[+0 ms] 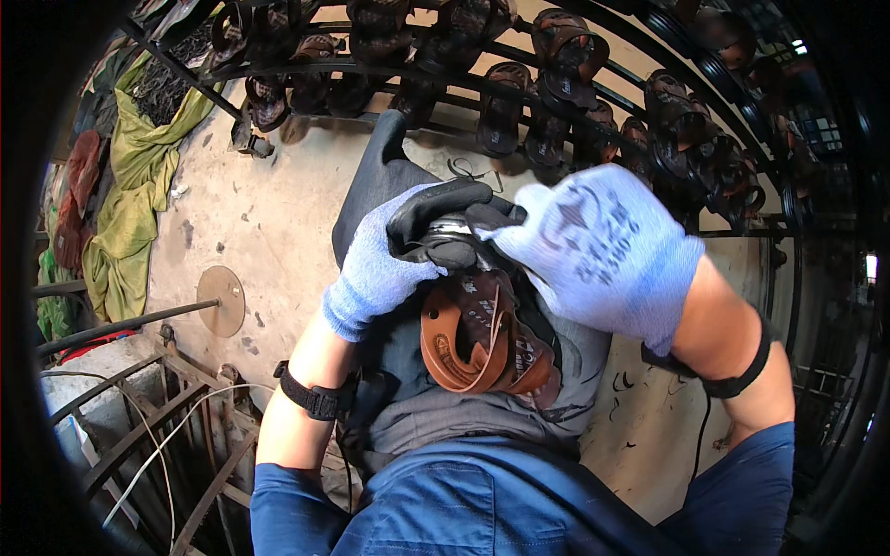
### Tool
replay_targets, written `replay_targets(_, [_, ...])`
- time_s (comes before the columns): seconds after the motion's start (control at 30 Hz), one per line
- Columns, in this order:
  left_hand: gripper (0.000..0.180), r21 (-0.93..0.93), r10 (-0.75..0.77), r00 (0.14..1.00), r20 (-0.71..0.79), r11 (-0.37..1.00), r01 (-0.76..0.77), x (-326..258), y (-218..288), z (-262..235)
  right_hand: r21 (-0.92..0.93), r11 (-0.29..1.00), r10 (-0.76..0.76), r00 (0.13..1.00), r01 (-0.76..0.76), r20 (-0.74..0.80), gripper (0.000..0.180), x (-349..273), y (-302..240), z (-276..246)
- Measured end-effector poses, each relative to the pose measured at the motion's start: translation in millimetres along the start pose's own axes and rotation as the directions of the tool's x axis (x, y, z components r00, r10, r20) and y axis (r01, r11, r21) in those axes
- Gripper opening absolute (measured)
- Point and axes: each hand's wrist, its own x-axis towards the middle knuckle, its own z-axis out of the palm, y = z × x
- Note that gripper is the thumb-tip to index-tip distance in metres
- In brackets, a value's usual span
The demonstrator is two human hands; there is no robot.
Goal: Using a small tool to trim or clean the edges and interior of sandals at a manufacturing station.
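Curling around a glossy piece, fingers of the left hand are bent; the right hand's grip cannot be judged. Over the lap, the seemingly light, pliable sandal is best held by its sole.

Daylight-bright floor; the rack darkens toward the right, with small white glare spots beyond. The shiny piece glints. Fisheye bends edges; black vignette surrounds.
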Motion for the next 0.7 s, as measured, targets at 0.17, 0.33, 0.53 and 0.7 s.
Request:
replay_targets(0.17, [0.059,0.119,0.061,0.995,0.075,0.990,-0.070,14.2,9.9,-2.0,-0.081,0.995,-0.051,0.993,0.060,0.107,0.014,8.6,1.1,-22.2])
replay_targets(0.33, [0.054,0.376,0.103,0.804,0.586,0.844,-0.382,101.3,92.3,48.7,0.052,0.890,0.440,0.821,-0.454,-0.363,0.036,-113.6,-7.0,2.1])
replay_targets(0.53, [0.031,0.293,-0.034,0.421,0.906,0.769,-0.568,99.9,47.8,192.6,0.511,0.450,0.891,0.335,-0.732,-0.305,0.034,-244.0,-105.7,124.4])
replay_targets(0.7, [0.036,0.340,-0.430,0.643,0.634,0.902,0.267,63.3,1.7,210.3,0.781,0.216,0.975,0.172,-0.586,-0.141,0.028,-260.9,-133.2,170.0])
